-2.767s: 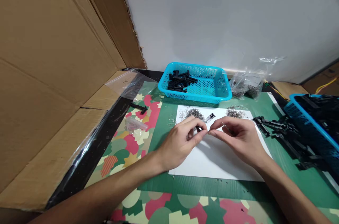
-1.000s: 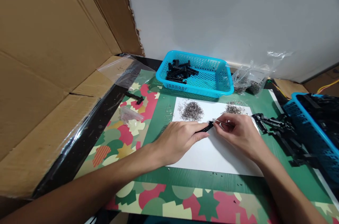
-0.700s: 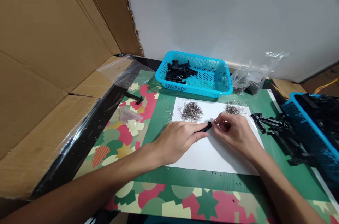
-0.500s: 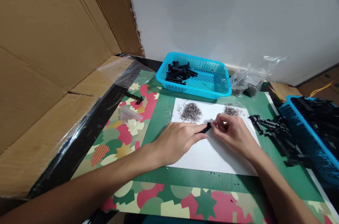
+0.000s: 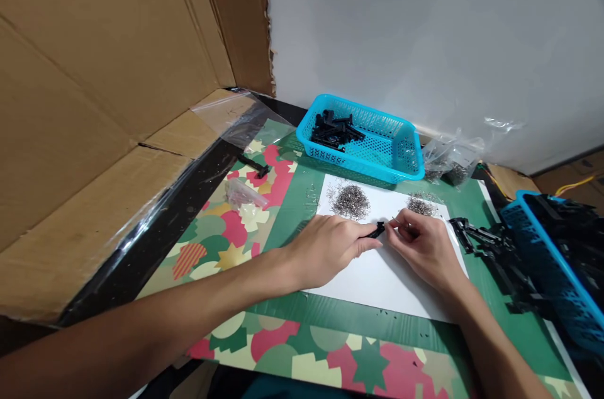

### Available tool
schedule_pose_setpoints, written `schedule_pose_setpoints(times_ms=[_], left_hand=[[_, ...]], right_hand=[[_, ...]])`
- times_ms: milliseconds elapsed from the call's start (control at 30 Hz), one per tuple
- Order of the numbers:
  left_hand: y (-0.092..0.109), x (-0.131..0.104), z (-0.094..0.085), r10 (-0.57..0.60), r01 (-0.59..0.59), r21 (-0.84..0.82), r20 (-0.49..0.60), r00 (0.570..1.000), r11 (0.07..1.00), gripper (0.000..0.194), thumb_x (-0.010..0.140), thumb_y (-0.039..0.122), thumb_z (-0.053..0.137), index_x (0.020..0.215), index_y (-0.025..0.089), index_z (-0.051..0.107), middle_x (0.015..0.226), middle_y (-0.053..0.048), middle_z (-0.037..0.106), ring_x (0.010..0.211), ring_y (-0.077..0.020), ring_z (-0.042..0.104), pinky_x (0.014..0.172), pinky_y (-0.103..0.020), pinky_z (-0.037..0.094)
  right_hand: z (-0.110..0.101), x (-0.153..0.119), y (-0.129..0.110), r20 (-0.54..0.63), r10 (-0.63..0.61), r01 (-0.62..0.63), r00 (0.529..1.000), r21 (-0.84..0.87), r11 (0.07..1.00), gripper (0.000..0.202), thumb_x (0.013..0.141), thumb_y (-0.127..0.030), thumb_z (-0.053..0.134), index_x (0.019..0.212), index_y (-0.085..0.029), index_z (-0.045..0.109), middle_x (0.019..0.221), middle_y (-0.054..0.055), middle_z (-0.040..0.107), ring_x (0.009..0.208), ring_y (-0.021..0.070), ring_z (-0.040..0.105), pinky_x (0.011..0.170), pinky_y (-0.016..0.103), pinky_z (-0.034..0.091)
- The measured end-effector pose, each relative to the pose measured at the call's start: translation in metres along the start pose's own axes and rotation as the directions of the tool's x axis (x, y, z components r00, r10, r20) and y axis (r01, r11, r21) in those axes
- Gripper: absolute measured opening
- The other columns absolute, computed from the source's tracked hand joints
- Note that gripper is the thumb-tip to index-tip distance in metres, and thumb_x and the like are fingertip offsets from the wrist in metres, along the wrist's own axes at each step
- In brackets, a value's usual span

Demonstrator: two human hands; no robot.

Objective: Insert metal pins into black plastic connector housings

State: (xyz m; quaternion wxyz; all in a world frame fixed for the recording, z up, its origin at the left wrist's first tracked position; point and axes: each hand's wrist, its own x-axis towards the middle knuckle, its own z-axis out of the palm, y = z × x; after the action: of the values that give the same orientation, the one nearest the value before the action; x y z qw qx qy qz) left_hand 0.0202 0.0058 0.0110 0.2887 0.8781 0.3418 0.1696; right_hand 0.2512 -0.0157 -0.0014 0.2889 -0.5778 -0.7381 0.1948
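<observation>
Head: paper on grn table, gry wall; L fingers pinch blk part, R fingers metal pc.

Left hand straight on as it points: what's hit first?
Likely the right hand, just beyond the end of the black plastic part held in the left hand; whether that end touches it is hard to tell.
</observation>
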Motion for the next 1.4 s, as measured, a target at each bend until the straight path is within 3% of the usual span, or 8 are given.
schedule_pose_setpoints(times_ms=[267, 467, 600, 733, 900, 1100, 1233, 1400], left_hand=[[0.001, 0.0, 0.003, 0.006, -0.006, 0.045, 0.006, 1.0, 0.999, 0.038, 0.111, 0.042, 0.051, 0.139, 0.023, 0.069, 0.088, -0.005, 0.079, 0.079, -0.0245, 0.077, 0.064, -0.03, 0.052], [-0.003, -0.001, 0.005, 0.024, -0.023, 0.016, -0.018, 1.0, 1.0, 0.038, 0.111, 0.042, 0.049, 0.136, 0.024, 0.071, 0.095, -0.005, 0.082, 0.084, -0.0237, 0.078, 0.067, -0.03, 0.054], [-0.003, -0.001, 0.004, 0.012, -0.012, 0.02, -0.021, 1.0, 1.0, 0.036, 0.11, 0.039, 0.052, 0.135, 0.023, 0.072, 0.106, -0.007, 0.083, 0.097, -0.0263, 0.08, 0.074, -0.032, 0.057], [-0.003, -0.001, 0.003, 0.041, -0.04, 0.064, -0.014, 0.999, 0.997, 0.034, 0.11, 0.037, 0.055, 0.135, 0.022, 0.072, 0.106, -0.006, 0.083, 0.097, -0.0265, 0.079, 0.075, -0.032, 0.057], [-0.004, -0.003, 0.007, 0.177, -0.179, 0.169, 0.028, 0.984, 0.969, 0.038, 0.11, 0.041, 0.053, 0.136, 0.017, 0.069, 0.091, -0.004, 0.078, 0.078, -0.0235, 0.076, 0.061, -0.03, 0.051], [-0.006, -0.003, 0.013, 0.259, -0.256, 0.183, 0.008, 0.966, 0.949, 0.038, 0.111, 0.04, 0.051, 0.132, 0.015, 0.069, 0.092, -0.004, 0.078, 0.076, -0.0221, 0.075, 0.06, -0.03, 0.049], [-0.006, -0.002, 0.012, 0.247, -0.244, 0.179, 0.005, 0.969, 0.953, 0.037, 0.111, 0.039, 0.051, 0.133, 0.016, 0.069, 0.089, -0.002, 0.077, 0.074, -0.0212, 0.074, 0.059, -0.03, 0.048], [-0.006, -0.001, 0.011, 0.218, -0.22, 0.163, 0.032, 0.976, 0.962, 0.035, 0.111, 0.036, 0.053, 0.138, 0.017, 0.066, 0.092, -0.002, 0.078, 0.078, -0.0218, 0.075, 0.063, -0.031, 0.048]], right_hand=[[-0.003, 0.002, -0.002, 0.091, 0.059, -0.064, 0.994, 0.045, 0.997, 0.035, 0.093, -0.035, 0.063, 0.066, -0.022, 0.044, 0.058, -0.006, 0.039, 0.055, 0.011, 0.034, 0.053, 0.027, 0.028], [-0.017, 0.004, 0.0, 0.2, 0.146, -0.176, 0.969, 0.138, 0.975, 0.036, 0.096, -0.049, 0.066, 0.087, -0.016, 0.076, 0.058, -0.004, 0.048, 0.054, 0.0122, 0.039, 0.049, 0.027, 0.029], [-0.022, 0.0, 0.0, -0.044, 0.18, -0.169, 0.983, 0.18, 0.969, 0.05, 0.089, -0.05, 0.078, 0.126, -0.016, 0.076, 0.051, -0.009, 0.038, 0.048, 0.011, 0.031, 0.048, 0.028, 0.027], [-0.016, -0.004, -0.002, -0.221, 0.22, -0.112, 0.95, 0.417, 0.902, 0.049, 0.106, -0.054, 0.052, 0.127, -0.017, 0.076, 0.052, -0.004, 0.05, 0.045, 0.014, 0.042, 0.048, 0.029, 0.035], [-0.008, -0.005, -0.001, -0.202, 0.122, 0.018, 0.972, 0.58, 0.814, 0.056, 0.109, -0.054, 0.039, 0.11, -0.019, 0.083, 0.092, 0.011, 0.076, 0.08, 0.0235, 0.068, 0.073, 0.038, 0.052], [-0.001, 0.002, -0.005, -0.15, 0.263, -0.158, 0.953, 0.495, 0.854, 0.081, 0.104, -0.074, 0.03, 0.068, -0.018, 0.076, 0.047, 0.001, 0.047, 0.045, 0.0141, 0.042, 0.048, 0.031, 0.028], [0.005, 0.009, -0.009, -0.196, 0.255, -0.154, 0.947, 0.419, 0.895, 0.084, 0.103, -0.076, 0.035, 0.045, -0.02, 0.057, 0.041, 0.001, 0.045, 0.042, 0.0116, 0.041, 0.049, 0.03, 0.029], [0.011, 0.012, -0.006, -0.17, 0.239, -0.148, 0.956, 0.425, 0.893, 0.081, 0.107, -0.069, 0.037, 0.043, -0.021, 0.053, 0.039, 0.0, 0.044, 0.04, 0.0105, 0.04, 0.049, 0.028, 0.032]])
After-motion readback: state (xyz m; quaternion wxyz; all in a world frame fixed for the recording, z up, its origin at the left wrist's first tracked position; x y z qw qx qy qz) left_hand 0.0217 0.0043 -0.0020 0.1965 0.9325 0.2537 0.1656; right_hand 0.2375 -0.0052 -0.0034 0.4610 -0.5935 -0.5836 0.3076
